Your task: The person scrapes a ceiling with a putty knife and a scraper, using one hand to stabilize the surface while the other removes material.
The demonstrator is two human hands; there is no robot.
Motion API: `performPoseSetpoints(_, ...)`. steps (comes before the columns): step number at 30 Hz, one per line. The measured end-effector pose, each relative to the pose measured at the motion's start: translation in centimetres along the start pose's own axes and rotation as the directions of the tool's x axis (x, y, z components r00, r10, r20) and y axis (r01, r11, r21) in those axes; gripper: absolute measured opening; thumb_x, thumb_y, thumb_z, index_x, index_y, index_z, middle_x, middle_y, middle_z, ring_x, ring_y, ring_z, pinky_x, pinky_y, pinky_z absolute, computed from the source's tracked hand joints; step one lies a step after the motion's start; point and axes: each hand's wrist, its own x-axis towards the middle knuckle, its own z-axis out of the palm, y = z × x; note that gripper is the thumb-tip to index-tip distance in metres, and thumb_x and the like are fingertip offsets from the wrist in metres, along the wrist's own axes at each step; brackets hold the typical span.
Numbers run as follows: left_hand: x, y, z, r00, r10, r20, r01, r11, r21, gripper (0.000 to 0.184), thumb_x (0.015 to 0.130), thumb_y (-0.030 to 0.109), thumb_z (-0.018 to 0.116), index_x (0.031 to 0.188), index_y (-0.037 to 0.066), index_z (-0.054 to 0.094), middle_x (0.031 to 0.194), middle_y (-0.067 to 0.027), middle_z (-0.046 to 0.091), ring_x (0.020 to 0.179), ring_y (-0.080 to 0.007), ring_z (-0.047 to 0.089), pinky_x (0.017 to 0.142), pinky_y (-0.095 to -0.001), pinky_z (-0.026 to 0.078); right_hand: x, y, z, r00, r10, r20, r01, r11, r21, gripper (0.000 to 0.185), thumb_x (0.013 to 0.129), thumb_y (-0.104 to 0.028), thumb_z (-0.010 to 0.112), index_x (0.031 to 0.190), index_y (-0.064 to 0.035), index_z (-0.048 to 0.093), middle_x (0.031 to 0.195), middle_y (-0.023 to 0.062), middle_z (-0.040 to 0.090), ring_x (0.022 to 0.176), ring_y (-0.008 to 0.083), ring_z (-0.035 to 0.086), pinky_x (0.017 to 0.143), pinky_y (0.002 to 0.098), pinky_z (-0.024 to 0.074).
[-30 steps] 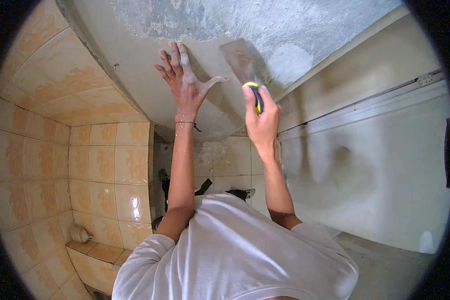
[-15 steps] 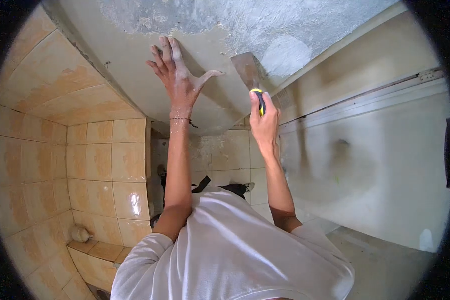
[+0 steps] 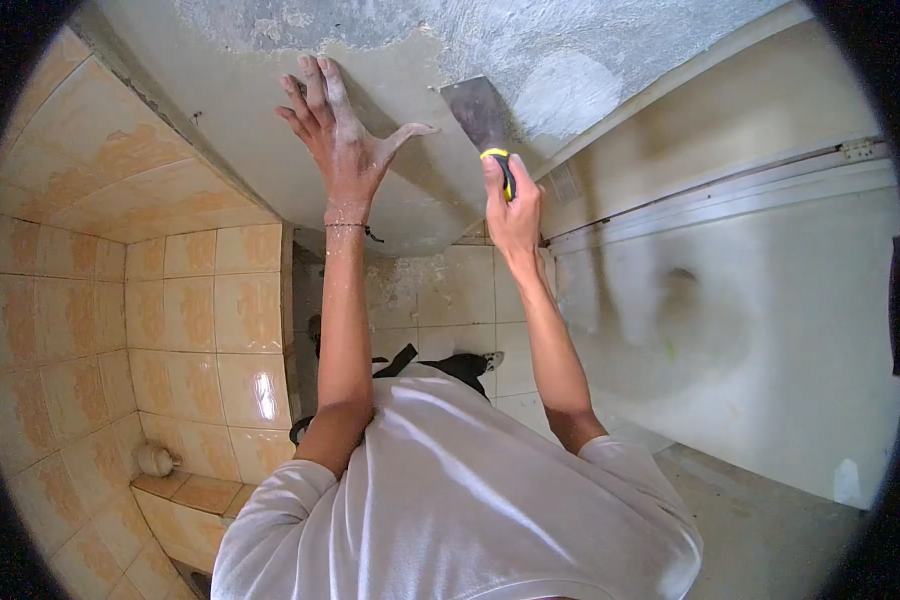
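Observation:
My left hand (image 3: pixel 340 135) lies flat on the painted wall (image 3: pixel 240 170), fingers spread and dusted white. In my right hand (image 3: pixel 515 205) is a putty knife (image 3: pixel 477 112) with a black and yellow handle, its wide metal blade against the wall. The blade's edge is at the border between the beige paint and a rough grey, stripped patch (image 3: pixel 390 25). A smooth whitish spot (image 3: pixel 565 95) shows in that patch, just right of the blade.
Orange-patterned tiles (image 3: pixel 200 300) cover the wall at left, with a small tiled ledge (image 3: pixel 185 490) below. A pale door (image 3: pixel 750 330) stands at right. Floor tiles (image 3: pixel 455 290) with scattered debris lie below my arms.
My right hand and the putty knife have shifted left and slightly up in view. My left hand appears slightly higher and further left, and the whole view has shifted a little.

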Motion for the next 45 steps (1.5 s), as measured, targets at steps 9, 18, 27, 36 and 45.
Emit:
performPoseSetpoints(9, -0.1, 0.1, -0.2, 0.999, -0.022, 0.037, 0.023, 1.000, -0.017, 0.141, 0.063, 0.072, 0.085, 0.166, 0.001, 0.019, 0.174, -0.0146, 0.014, 0.161, -0.0408, -0.001, 0.125, -0.0661, -0.001, 0.3, -0.5, 0.3, 0.999, 0.003, -0.034, -0.003, 1.000, 0.001, 0.038, 0.108, -0.034, 0.061, 0.100, 0.0026, 0.066, 0.070, 0.0082, 0.056, 0.064, 0.0132, 0.050, 0.058, 0.0327, 0.0426)
performPoseSetpoints(18, 0.1, 0.0, -0.4, 0.999, -0.013, 0.044, 0.014, 1.000, -0.026, 0.140, 0.064, 0.070, 0.086, 0.166, 0.002, 0.019, 0.175, -0.0139, 0.012, 0.161, -0.0402, -0.001, 0.125, -0.0666, -0.002, -0.4, 0.1, 0.6, 0.999, 0.007, -0.035, -0.008, 0.999, -0.035, 0.040, 0.108, -0.035, 0.059, 0.097, 0.0029, 0.065, 0.066, 0.0159, 0.056, 0.057, 0.0207, 0.052, 0.056, 0.0378, 0.0415)
performPoseSetpoints(27, -0.3, 0.0, -0.1, 1.000, 0.002, 0.025, -0.001, 0.999, -0.040, 0.140, 0.064, 0.069, 0.086, 0.167, 0.003, 0.017, 0.175, -0.0145, 0.011, 0.161, -0.0409, -0.001, 0.125, -0.0685, 0.001, -0.3, -0.4, 0.9, 0.996, -0.041, -0.080, 0.038, 0.999, -0.039, 0.036, 0.108, -0.032, 0.060, 0.095, 0.0016, 0.066, 0.064, 0.0156, 0.056, 0.053, 0.0234, 0.054, 0.051, 0.0385, 0.0402)
performPoseSetpoints(36, 0.0, 0.1, -0.2, 0.999, -0.001, 0.033, 0.002, 0.999, -0.036, 0.140, 0.064, 0.069, 0.087, 0.167, 0.003, 0.018, 0.175, -0.0141, 0.011, 0.161, -0.0417, -0.001, 0.125, -0.0686, 0.002, -2.3, 0.2, 1.7, 0.985, 0.155, -0.081, -0.152, 0.988, 0.037, 0.041, 0.109, -0.035, 0.058, 0.097, 0.0025, 0.067, 0.066, 0.0125, 0.053, 0.061, 0.0162, 0.047, 0.056, 0.0370, 0.0390)
performPoseSetpoints(45, -0.1, 0.5, -0.4, 0.999, 0.006, 0.042, -0.009, 0.996, 0.091, 0.148, 0.058, 0.072, 0.088, 0.166, 0.000, 0.016, 0.173, -0.0215, 0.013, 0.157, -0.0502, 0.010, 0.124, -0.0691, 0.011, -2.1, -1.7, 1.6, 0.989, 0.131, -0.063, -0.126, 0.989, 0.077, 0.041, 0.109, -0.035, 0.058, 0.101, 0.0043, 0.068, 0.069, 0.0134, 0.060, 0.062, 0.0188, 0.054, 0.059, 0.0374, 0.0425)
